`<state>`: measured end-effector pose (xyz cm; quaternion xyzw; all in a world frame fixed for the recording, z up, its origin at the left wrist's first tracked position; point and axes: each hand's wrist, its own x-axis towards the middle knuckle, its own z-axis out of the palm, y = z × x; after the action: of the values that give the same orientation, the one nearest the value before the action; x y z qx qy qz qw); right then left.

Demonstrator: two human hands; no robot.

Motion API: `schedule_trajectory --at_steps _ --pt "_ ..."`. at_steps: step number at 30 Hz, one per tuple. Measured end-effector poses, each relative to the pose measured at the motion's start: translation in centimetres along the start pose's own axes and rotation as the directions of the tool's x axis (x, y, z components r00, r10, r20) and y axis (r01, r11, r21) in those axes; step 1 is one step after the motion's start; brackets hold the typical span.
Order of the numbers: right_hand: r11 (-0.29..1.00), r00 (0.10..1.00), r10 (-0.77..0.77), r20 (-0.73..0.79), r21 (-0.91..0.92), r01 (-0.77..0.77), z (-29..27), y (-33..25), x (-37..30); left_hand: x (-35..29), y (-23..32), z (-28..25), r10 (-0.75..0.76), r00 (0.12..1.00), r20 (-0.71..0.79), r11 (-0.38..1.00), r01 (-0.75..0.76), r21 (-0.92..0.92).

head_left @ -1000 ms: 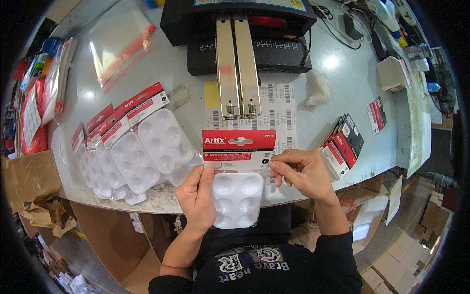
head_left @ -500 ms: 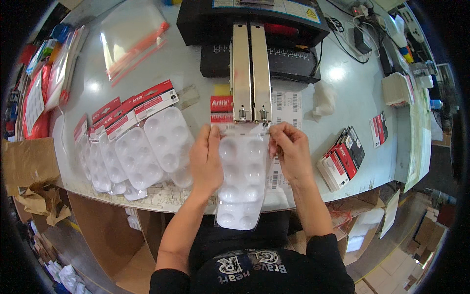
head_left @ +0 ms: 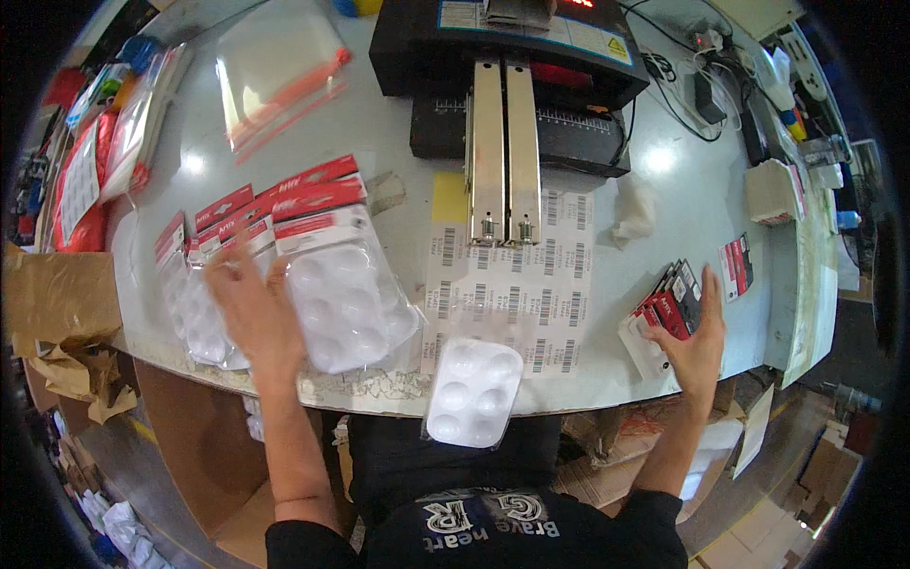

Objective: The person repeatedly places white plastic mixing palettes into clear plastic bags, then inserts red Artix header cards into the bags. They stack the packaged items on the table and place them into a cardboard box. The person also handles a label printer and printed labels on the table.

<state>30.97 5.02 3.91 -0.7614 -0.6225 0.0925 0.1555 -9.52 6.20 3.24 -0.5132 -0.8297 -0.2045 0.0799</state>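
My left hand (head_left: 254, 313), slightly blurred, is over the pile of bagged white paint palettes at the left, its thumb apart from its fingers. The nearest bagged palette (head_left: 336, 303) there has a red and white header card (head_left: 318, 204). At the right, my right hand (head_left: 697, 346) reaches around a stack of red, black and white header cards (head_left: 675, 308), thumb and fingers spread. Between my hands, another bagged white palette (head_left: 474, 394) without a header card lies at the table's front edge, over the lower end of a barcode label sheet (head_left: 559, 284).
A black machine (head_left: 517, 123) with two long metal arms (head_left: 504, 161) stands at the back middle. Clear bags with red edges (head_left: 280, 81) lie at the back left. A crumpled white wad (head_left: 633, 211), a single card (head_left: 736, 267) and cables (head_left: 706, 95) are toward the right.
My hands have left the metal arms and moved apart, left to the palette pile, right to the card stack. A carded palette now tops the pile; an uncarded one remains in the middle.
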Motion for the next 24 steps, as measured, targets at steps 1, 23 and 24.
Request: schedule_trajectory --at_steps 1,23,24 --pt "0.999 0.995 -0.053 0.078 -0.004 0.054 0.3 1.9 -0.1 -0.6 0.0 -0.5 0.074 0.997 0.039 0.997 -0.073 -0.024" --pt "0.813 0.681 -0.518 0.518 0.546 0.202 1.2 -13.0 0.6 -9.4 5.5 -1.2 0.388 0.615 0.686 0.383 0.57 -0.727" --pt "0.78 0.671 -0.555 0.492 0.587 0.215 1.3 -13.2 0.7 -9.3 5.5 -1.3 0.372 0.63 0.682 0.416 0.543 -0.729"
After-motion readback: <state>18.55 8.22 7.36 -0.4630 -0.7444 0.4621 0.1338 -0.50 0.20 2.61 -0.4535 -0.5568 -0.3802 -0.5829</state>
